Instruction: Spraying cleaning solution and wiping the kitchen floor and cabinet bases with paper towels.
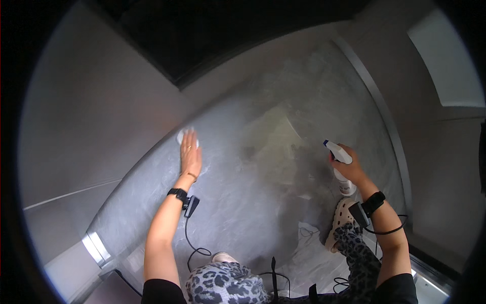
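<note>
My left hand (pixel 191 156) lies flat with its fingers stretched forward, pressing a white cloth (pixel 180 137) against the grey marbled floor (pixel 228 178). The cloth is mostly hidden under the fingers, close to where the floor meets the left wall. In my right hand (pixel 355 165) is a white spray bottle (pixel 346 187) with a dark blue nozzle tip, held by its trigger head above the floor. Its nozzle points forward and to the left; the bottle bears writing. A finger appears to be around the trigger.
Grey wall panels (pixel 95 114) rise on the left, with a metal strip (pixel 379 98) along the right floor edge. Beige clogs (pixel 341 214) stand on the floor near my legs. Black cables (pixel 197 250) hang from the wrist-strapped devices (pixel 191 206). A metal door track (pixel 97 249) lies lower left.
</note>
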Available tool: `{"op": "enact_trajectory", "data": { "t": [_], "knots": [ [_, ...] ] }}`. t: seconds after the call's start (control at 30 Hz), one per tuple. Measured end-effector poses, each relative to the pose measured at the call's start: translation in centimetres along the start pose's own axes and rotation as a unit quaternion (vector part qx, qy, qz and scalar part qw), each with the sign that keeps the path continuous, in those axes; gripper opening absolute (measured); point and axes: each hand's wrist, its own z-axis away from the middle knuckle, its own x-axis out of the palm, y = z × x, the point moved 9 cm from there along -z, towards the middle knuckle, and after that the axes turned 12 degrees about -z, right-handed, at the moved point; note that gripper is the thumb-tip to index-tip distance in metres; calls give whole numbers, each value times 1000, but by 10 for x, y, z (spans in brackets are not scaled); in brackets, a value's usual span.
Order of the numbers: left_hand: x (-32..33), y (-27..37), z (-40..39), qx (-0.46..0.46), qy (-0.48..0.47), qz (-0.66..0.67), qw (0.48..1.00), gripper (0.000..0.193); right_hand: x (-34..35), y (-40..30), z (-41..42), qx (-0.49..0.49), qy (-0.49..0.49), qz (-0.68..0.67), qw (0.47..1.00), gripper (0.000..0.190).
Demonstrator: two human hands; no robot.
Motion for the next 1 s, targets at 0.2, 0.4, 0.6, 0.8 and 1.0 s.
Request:
{"op": "enact_trajectory", "data": {
  "t": [0.2,0.4,0.6,0.8,1.0],
  "knots": [
    [49,81,-112,-57,63,-47,995,66,-56,-1,43,32,3,5,999,16],
    [91,290,-100,154,65,111,980,65,-101,-32,110,64,22,-55,996,16],
    [99,434,159,546,-126,76,825,48,-150,-26,170,106,47,-37,993,21],
    [71,176,71,163,-189,33,968,49,-185,0,185,158,89,-89,979,23],
    [61,114,62,-260,57,-104,958,70,-230,-21,111,29,138,-151,978,23]
  ]
}}
